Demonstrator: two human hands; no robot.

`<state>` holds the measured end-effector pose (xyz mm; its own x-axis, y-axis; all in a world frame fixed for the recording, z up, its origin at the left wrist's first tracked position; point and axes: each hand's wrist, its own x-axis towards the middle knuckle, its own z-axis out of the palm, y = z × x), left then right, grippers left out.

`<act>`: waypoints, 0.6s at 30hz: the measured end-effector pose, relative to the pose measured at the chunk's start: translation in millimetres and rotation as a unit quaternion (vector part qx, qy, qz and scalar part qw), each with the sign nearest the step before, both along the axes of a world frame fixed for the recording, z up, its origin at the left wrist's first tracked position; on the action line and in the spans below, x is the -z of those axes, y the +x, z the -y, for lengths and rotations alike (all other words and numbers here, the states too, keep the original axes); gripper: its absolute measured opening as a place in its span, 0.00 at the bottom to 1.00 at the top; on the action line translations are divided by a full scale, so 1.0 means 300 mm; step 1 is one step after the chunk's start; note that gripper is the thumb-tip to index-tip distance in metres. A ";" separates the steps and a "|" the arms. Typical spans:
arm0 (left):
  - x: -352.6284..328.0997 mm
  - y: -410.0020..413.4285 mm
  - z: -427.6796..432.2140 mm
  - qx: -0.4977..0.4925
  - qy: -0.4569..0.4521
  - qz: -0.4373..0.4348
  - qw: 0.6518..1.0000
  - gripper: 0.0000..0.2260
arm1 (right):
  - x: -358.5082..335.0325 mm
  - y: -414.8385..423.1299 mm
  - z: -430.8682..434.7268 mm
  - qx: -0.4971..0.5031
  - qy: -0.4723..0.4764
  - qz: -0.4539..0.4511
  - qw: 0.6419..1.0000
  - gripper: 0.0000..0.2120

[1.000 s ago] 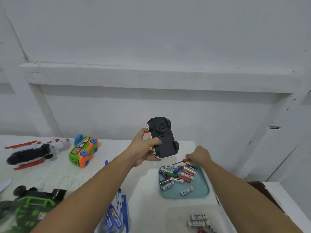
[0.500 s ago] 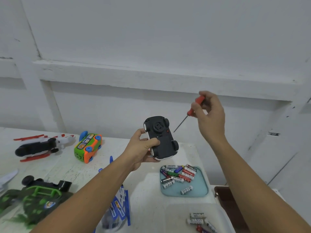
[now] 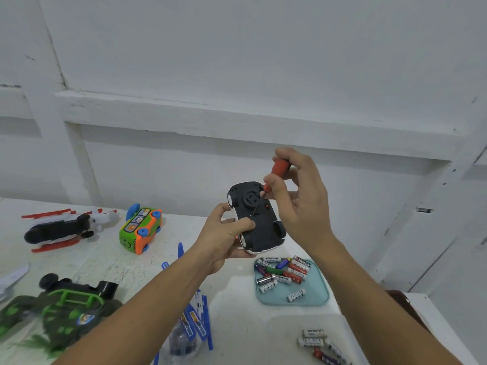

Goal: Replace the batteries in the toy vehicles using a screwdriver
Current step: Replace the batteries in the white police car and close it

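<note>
One car up in the air, belly up, four wheels showing, held above the far side of the surface. One screwdriver, red handle. Three more toys sit at the left: a helicopter, a bus on its side and a green truck. A blue-and-white one is half hidden under the left forearm.

One tray carries a heap of batteries, too overlapped to count exactly, with one lying apart. At least four more batteries lie loose at the bottom edge of view.

The left hand grips the car from the side, thumb across the black underside. The right hand pinches the screwdriver handle, wrist raised. The shaft slants down and the tip meets the underside near its middle.

The tray lies just beside the surface's right edge. Bare surface lies between the bus and the tray, under the car.
</note>
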<state>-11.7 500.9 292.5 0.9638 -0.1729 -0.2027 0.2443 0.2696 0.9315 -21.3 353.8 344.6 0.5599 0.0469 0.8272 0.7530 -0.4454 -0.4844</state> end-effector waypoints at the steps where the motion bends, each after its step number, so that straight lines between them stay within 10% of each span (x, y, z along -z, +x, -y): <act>1: -0.001 -0.001 -0.002 -0.001 -0.001 0.000 1.000 0.19 | 0.002 0.000 -0.002 0.004 -0.005 0.001 1.000 0.18; 18: -0.008 -0.009 -0.007 0.003 -0.011 -0.012 1.000 0.22 | 0.010 0.007 -0.011 0.027 -0.011 0.011 1.000 0.18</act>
<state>-14.2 503.1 295.0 0.9576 -0.1835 -0.2223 0.2686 0.2887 0.9190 -19.2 356.9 341.7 0.5446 0.0347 0.8380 0.7373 -0.4962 -0.4586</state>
